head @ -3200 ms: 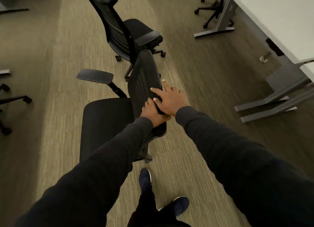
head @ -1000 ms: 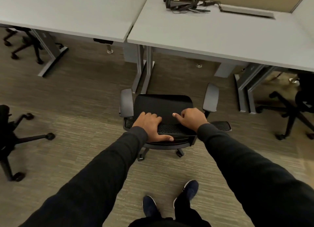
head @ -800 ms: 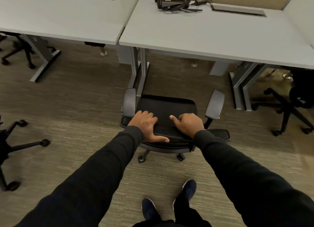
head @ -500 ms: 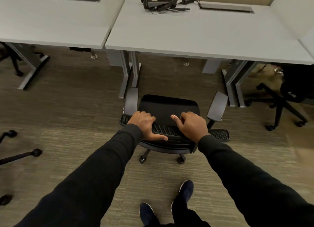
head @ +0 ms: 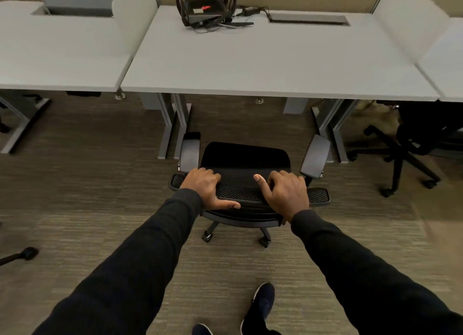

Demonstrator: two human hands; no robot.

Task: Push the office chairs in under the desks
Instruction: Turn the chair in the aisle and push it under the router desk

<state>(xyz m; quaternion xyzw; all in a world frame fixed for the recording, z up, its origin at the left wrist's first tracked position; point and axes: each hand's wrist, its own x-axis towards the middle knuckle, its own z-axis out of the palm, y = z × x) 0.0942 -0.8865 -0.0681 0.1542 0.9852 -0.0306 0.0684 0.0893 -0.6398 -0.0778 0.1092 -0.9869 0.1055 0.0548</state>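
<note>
A black office chair [head: 244, 159] with grey armrests stands on the carpet facing a grey desk [head: 270, 66], its seat a short way in front of the desk's front edge. My left hand [head: 206, 190] grips the left part of the mesh backrest's top edge. My right hand [head: 285, 191] grips the right part of the same edge, thumb pointing forward. The chair's armrests sit between the desk's two leg frames.
A black router with antennas [head: 204, 10] and cables sits at the desk's back. A second desk [head: 57, 53] adjoins on the left. Another black chair [head: 413, 144] is under the desk to the right. A chair caster [head: 28, 253] shows at the left edge.
I turned the chair from the aisle toward the desk, then rolled it closer. Both hands stay on the backrest, and the desk now fills more of the view.
</note>
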